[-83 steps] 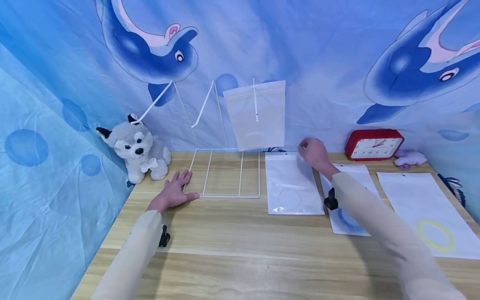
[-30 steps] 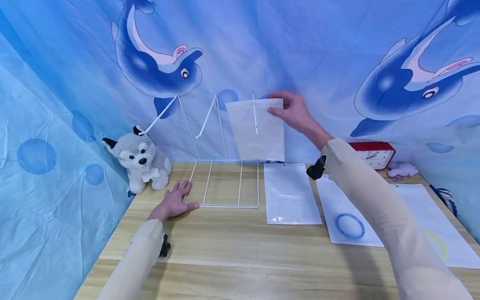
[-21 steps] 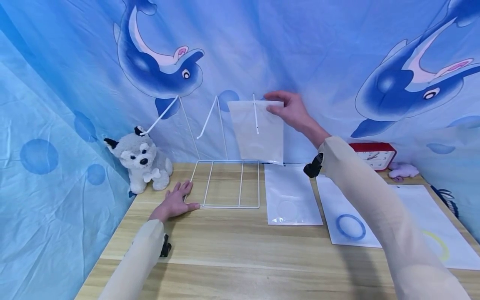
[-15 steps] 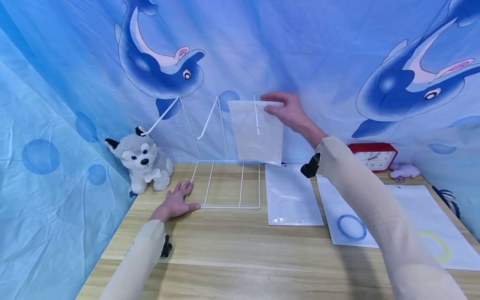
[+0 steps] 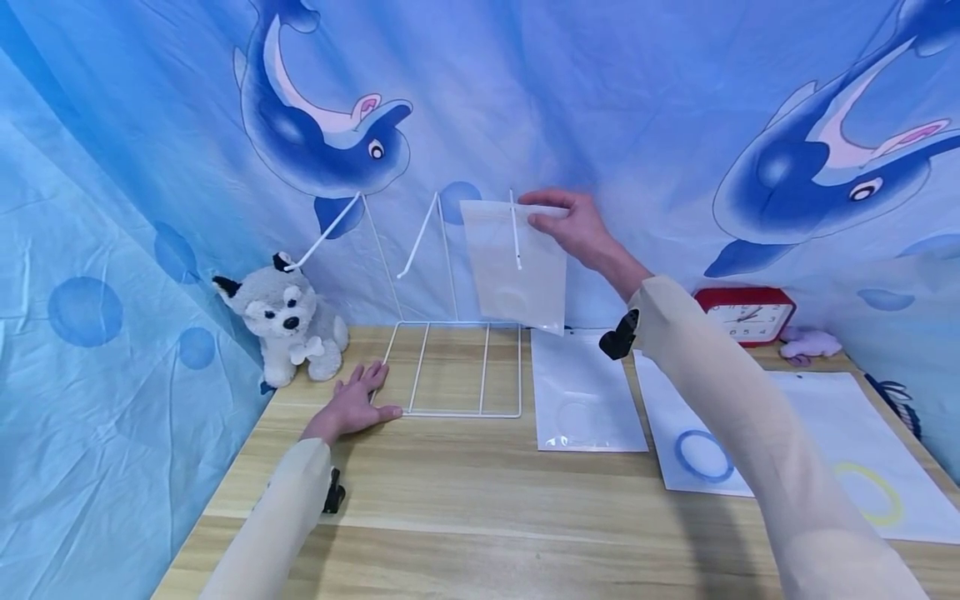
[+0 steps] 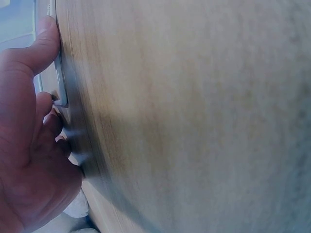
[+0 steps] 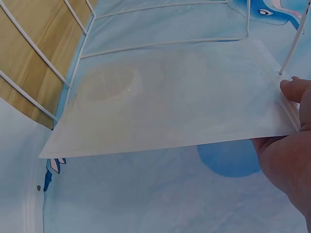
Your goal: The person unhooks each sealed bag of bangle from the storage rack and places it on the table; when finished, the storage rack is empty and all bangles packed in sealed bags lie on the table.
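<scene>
A white wire rack [image 5: 461,415] with upright hook arms stands at the table's back. My left hand [image 5: 351,408] lies with fingers spread over the left front corner of its base; in the left wrist view the thumb [image 6: 44,41] touches the wire. My right hand [image 5: 577,225] pinches the upper right edge of a translucent white zip bag [image 5: 491,275] between thumb and fingers. The bag is at the right hook arm [image 5: 516,237], which crosses in front of it; whether the hook passes through its hole cannot be seen. A faint round shape shows low in the bag.
Right of the rack lie a flat bag with a clear ring [image 5: 588,383], one with a blue ring [image 5: 703,456] and one with a yellow ring [image 5: 870,493]. A plush husky [image 5: 288,325], a red clock [image 5: 746,314] and a purple plush toy [image 5: 810,343] stand along the back.
My right hand has risen from above the flat bag and taken hold of the hanging bag's edge. Since then hand and bag have shifted slightly left, the bag tilting. The left hand stays put.
</scene>
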A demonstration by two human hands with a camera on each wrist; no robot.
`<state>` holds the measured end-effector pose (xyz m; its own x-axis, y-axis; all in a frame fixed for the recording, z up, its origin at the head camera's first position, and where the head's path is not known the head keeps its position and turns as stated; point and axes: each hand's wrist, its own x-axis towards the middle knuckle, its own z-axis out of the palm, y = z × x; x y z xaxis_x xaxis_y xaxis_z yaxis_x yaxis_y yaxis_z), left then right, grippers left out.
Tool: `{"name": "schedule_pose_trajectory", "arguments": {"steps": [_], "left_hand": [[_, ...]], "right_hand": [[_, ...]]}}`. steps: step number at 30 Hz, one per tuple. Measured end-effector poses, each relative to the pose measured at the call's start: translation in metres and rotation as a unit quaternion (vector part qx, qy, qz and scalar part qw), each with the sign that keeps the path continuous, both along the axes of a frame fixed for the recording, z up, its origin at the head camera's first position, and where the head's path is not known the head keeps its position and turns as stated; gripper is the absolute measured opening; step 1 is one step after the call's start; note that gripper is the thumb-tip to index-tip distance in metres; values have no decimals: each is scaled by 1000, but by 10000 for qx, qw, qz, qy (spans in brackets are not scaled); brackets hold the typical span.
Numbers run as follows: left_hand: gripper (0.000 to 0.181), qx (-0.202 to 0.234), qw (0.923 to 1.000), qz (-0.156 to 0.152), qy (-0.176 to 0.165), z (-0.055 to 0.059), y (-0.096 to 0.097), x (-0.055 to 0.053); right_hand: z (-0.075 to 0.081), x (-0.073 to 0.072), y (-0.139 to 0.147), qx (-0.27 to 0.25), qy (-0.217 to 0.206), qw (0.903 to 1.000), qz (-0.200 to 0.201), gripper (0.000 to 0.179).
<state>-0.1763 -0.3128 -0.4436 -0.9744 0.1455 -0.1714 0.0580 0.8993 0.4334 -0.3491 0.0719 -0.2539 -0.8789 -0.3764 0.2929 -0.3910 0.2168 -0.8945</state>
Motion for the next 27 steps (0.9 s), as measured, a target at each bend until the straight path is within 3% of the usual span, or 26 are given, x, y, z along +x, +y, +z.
{"name": "schedule_pose_trajectory", "arguments": {"steps": [9,27], "left_hand": [[96,-6,10000,-13,-9,-2,-1,0],[95,-52,10000,-35,17,1,0,2]], "right_hand": [[2,15,5,-31,160,9995,256,28],[6,72,24,-54,275,9950,962,28]]}}
